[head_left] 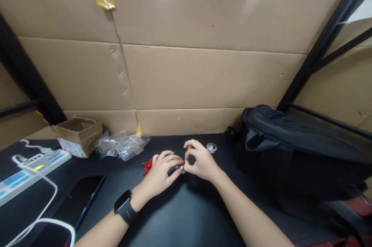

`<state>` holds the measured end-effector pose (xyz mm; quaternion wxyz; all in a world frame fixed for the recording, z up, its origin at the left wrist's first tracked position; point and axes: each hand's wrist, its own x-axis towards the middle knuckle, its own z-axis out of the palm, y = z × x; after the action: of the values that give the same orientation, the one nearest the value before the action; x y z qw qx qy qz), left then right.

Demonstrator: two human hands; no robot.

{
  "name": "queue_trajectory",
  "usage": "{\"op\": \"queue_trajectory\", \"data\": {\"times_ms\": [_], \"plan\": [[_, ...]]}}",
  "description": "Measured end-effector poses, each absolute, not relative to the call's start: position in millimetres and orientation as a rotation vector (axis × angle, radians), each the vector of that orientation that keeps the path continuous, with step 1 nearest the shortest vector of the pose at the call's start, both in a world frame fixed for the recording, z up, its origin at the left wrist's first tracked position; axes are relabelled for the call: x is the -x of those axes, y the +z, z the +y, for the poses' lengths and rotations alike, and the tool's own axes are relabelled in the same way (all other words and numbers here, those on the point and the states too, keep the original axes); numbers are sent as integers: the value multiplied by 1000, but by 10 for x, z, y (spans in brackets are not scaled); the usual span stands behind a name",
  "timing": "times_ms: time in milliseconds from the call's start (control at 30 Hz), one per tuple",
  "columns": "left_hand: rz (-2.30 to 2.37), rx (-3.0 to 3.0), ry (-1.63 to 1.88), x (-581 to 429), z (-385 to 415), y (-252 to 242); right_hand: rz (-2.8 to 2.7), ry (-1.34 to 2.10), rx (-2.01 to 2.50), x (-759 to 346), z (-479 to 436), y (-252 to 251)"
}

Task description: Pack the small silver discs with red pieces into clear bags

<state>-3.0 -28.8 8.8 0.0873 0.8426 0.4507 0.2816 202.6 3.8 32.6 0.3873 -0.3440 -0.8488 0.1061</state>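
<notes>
My left hand [162, 171], with a black smartwatch [126, 206] on its wrist, is closed, thumb and fingers pinching a small shiny metal piece [182, 168]. Against it, my right hand [200, 160] makes a pinch of thumb and forefinger on a thin red strand [184, 162]. The fingers cover most of both small parts. A bunch of red cord [147, 166] lies on the table beside my left hand, partly behind it. Just beyond my right hand rests a round silvery metal piece [211, 147].
A black bag [290, 158] stands at the right. Crumpled clear plastic [123, 146] and an open cardboard box [78, 134] sit at the back left. Nearer are a power strip [31, 171] with white cables and a dark tablet-like device [75, 200]. Cardboard [186, 80] walls the back.
</notes>
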Motion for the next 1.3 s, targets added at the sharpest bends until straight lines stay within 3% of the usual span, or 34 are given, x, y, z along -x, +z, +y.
{"op": "queue_trajectory", "data": {"times_ms": [833, 1100, 1300], "plan": [[1273, -2725, 716, 34, -231, 162, -2145, 362, 917, -2179, 305, 188], [1695, -2532, 629, 407, 548, 162, -2081, 106, 1423, -2737, 545, 190], [1830, -2497, 566, 538, 646, 97, -2158, 147, 1677, -3003, 620, 120]]}}
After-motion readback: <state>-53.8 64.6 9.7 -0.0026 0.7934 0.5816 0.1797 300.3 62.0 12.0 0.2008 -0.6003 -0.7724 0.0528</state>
